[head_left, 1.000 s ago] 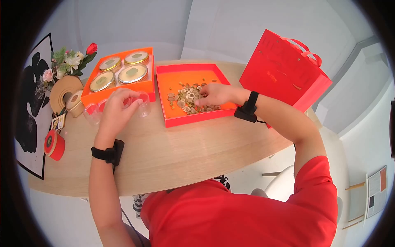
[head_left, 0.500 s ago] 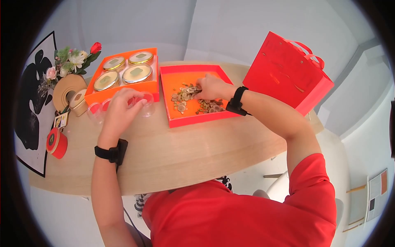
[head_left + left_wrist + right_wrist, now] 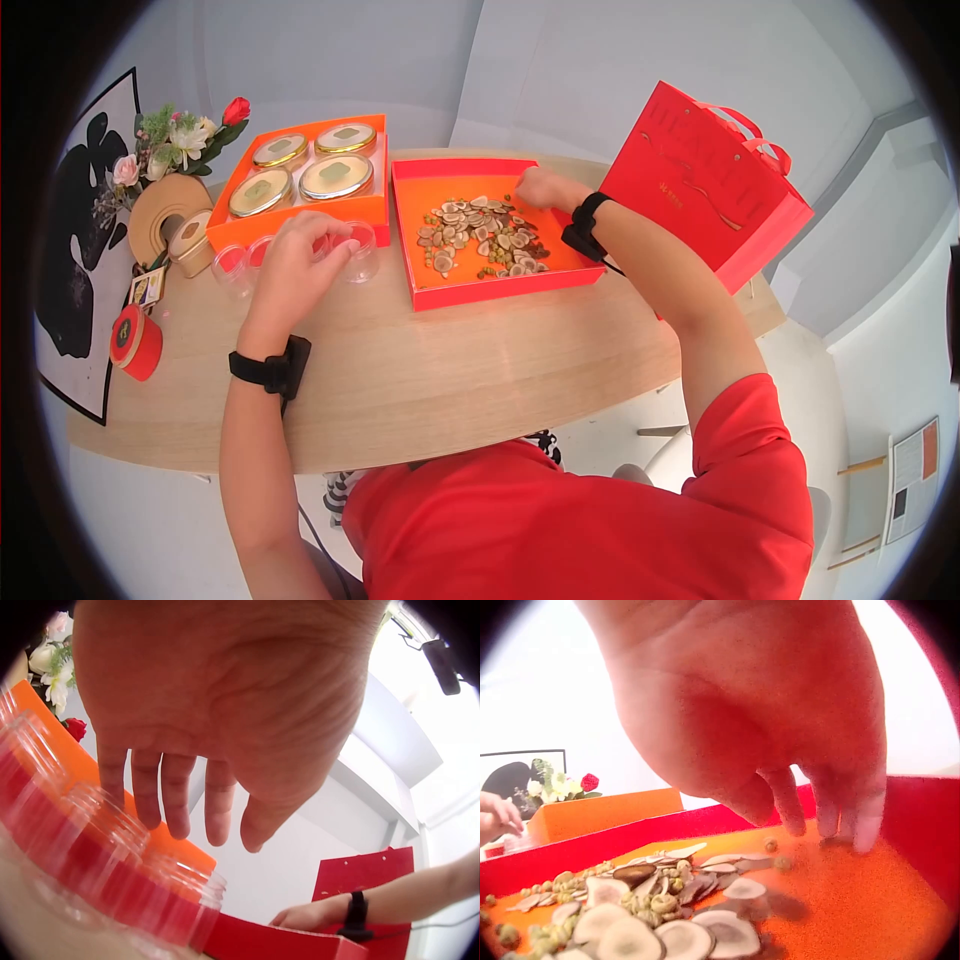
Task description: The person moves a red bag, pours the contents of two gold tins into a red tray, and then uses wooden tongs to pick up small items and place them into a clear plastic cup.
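Observation:
In the head view, my right hand is at the far right corner of a red box lid with an orange inside. Its fingers point down close over the orange floor, near a small greenish ball. Dried pale slices with dark rims and small greenish dried buds lie spread in the lid. My left hand is over a row of clear plastic jars, palm down. Its fingers are loosely extended and apart, with nothing between them and the thumb.
Behind the jars, an orange box holds several gold-rimmed round tins. A red gift bag stands right of the lid. Flowers, a tan round box and a red round box are at the left.
My right hand has moved from the pile toward the lid's far right corner, and the slices and buds now lie more spread out. The left hand stays over the jars.

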A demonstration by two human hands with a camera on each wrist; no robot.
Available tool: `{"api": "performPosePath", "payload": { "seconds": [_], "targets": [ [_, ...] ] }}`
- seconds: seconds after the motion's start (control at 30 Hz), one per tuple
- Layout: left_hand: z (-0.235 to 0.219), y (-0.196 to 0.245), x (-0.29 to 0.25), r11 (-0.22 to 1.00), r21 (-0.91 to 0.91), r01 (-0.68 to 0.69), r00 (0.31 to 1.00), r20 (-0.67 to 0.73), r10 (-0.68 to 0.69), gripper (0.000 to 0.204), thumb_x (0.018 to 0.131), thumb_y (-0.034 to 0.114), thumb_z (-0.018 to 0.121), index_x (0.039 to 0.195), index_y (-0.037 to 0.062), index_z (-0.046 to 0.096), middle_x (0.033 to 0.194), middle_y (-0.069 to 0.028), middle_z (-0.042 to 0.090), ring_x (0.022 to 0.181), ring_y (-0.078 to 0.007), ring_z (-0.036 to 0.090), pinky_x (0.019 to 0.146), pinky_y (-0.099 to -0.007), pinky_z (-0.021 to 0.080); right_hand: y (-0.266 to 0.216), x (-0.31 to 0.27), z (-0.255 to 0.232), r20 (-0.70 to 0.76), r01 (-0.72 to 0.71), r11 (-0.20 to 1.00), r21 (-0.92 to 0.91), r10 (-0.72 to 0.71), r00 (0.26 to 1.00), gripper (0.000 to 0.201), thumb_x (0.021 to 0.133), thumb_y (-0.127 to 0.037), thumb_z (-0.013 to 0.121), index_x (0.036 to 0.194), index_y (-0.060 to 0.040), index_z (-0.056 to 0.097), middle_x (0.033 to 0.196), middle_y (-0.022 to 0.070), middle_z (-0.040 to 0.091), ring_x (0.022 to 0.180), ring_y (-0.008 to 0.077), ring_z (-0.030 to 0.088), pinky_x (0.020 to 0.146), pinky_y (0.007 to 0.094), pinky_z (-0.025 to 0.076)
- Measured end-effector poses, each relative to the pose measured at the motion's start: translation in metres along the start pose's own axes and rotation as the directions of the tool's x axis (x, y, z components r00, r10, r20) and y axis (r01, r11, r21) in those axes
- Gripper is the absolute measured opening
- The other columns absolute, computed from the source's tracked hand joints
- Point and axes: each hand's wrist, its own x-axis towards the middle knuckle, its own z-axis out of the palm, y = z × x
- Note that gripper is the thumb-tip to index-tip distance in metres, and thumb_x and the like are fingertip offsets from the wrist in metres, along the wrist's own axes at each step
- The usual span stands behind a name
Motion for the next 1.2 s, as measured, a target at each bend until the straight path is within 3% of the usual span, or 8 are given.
{"api": "performPosePath", "payload": {
  "seconds": [0.13, 0.2, 0.3, 0.43, 0.7, 0.83, 1.03, 1.2],
  "targets": [
    [0.000, -0.001, 0.000, 1.000, 0.005, -0.017, 1.000, -0.001, 0.017, 0.022, 0.095, 0.013, 0.077, 0.110, -0.0032, 0.074, 0.116, -0.0135, 0.072, 0.111, -0.0271, 0.069, 0.098, -0.0384, 0.055, -0.006, -0.010, 0.007, -0.053, 0.304, 0.947, -0.105, -0.311, 0.949, 0.033, 0.100, -0.022, 0.065, 0.104, 0.0085, 0.077, 0.093, 0.0205, 0.078, 0.077, 0.0295, 0.074, 0.072, 0.0433, 0.060],
    [0.000, 0.001, 0.000, 1.000, -0.013, 0.010, 1.000, 0.000, -0.010, 0.022, 0.095, 0.013, 0.077, 0.110, -0.0033, 0.074, 0.115, -0.0132, 0.072, 0.111, -0.0273, 0.069, 0.098, -0.0386, 0.055, -0.013, -0.013, 0.005, -0.040, 0.177, 0.949, 0.260, -0.173, 0.984, 0.032, 0.101, -0.022, 0.065, 0.103, 0.0079, 0.078, 0.092, 0.0193, 0.077, 0.074, 0.0265, 0.074, 0.067, 0.0409, 0.060],
    [0.001, 0.002, 0.000, 1.000, -0.015, 0.022, 1.000, 0.017, -0.022, 0.022, 0.096, 0.014, 0.077, 0.109, -0.0034, 0.074, 0.114, -0.0128, 0.073, 0.111, -0.0275, 0.069, 0.099, -0.0387, 0.054, -0.012, -0.009, -0.008, -0.096, 0.057, 0.940, 0.338, -0.026, 0.995, 0.031, 0.102, -0.022, 0.066, 0.108, 0.0057, 0.080, 0.093, 0.0162, 0.077, 0.071, 0.0250, 0.072, 0.066, 0.0392, 0.059],
    [0.000, -0.002, 0.000, 1.000, -0.002, 0.001, 1.000, 0.002, -0.001, 0.022, 0.096, 0.013, 0.077, 0.109, -0.0034, 0.074, 0.114, -0.0125, 0.073, 0.111, -0.0276, 0.069, 0.099, -0.0385, 0.054, 0.008, 0.021, -0.010, -0.035, 0.078, 0.995, 0.055, -0.076, 0.997, 0.046, 0.103, -0.037, 0.068, 0.118, 0.0062, 0.078, 0.094, 0.0147, 0.076, 0.071, 0.0249, 0.071, 0.072, 0.0411, 0.059],
    [0.000, -0.001, 0.000, 1.000, 0.019, -0.015, 1.000, 0.016, 0.015, 0.023, 0.096, 0.013, 0.076, 0.112, -0.0029, 0.074, 0.113, -0.0121, 0.072, 0.110, -0.0269, 0.068, 0.096, -0.0379, 0.054, -0.074, -0.049, 0.001, 0.061, 0.192, 0.974, 0.118, -0.200, 0.978, 0.077, 0.103, -0.064, 0.064, 0.137, 0.0042, 0.072, 0.131, 0.0221, 0.074, 0.127, 0.0344, 0.067, 0.110, 0.0442, 0.051],
    [-0.001, 0.000, 0.000, 1.000, 0.024, 0.001, 1.000, 0.029, -0.002, 0.023, 0.097, 0.013, 0.076, 0.113, -0.0028, 0.074, 0.112, -0.0121, 0.072, 0.110, -0.0262, 0.068, 0.095, -0.0372, 0.055, -0.112, -0.075, 0.007, 0.106, 0.266, 0.955, 0.131, -0.281, 0.954, 0.088, 0.098, -0.072, 0.064, 0.142, 0.0034, 0.069, 0.140, 0.0267, 0.070, 0.133, 0.0382, 0.066, 0.111, 0.0473, 0.052],
    [-0.001, 0.002, -0.001, 1.000, 0.021, -0.001, 1.000, 0.021, 0.000, 0.022, 0.097, 0.013, 0.076, 0.113, -0.0028, 0.074, 0.111, -0.0125, 0.072, 0.110, -0.0268, 0.067, 0.095, -0.0380, 0.055, -0.143, -0.106, 0.013, 0.122, 0.444, 0.891, -0.091, -0.433, 0.893, 0.082, 0.090, -0.057, 0.085, 0.144, 0.0014, 0.066, 0.128, 0.0221, 0.074, 0.113, 0.0344, 0.074, 0.093, 0.0442, 0.060],
    [-0.001, 0.002, -0.001, 0.999, 0.048, -0.014, 1.000, 0.019, 0.013, 0.023, 0.097, 0.013, 0.076, 0.113, -0.0030, 0.074, 0.111, -0.0129, 0.072, 0.110, -0.0279, 0.068, 0.095, -0.0389, 0.055, -0.128, -0.091, 0.022, 0.075, 0.427, 0.903, -0.039, -0.423, 0.903, 0.040, 0.085, -0.022, 0.086, 0.118, -0.0005, 0.076, 0.099, 0.0158, 0.079, 0.092, 0.0270, 0.076, 0.078, 0.0411, 0.059]
  ]
}}
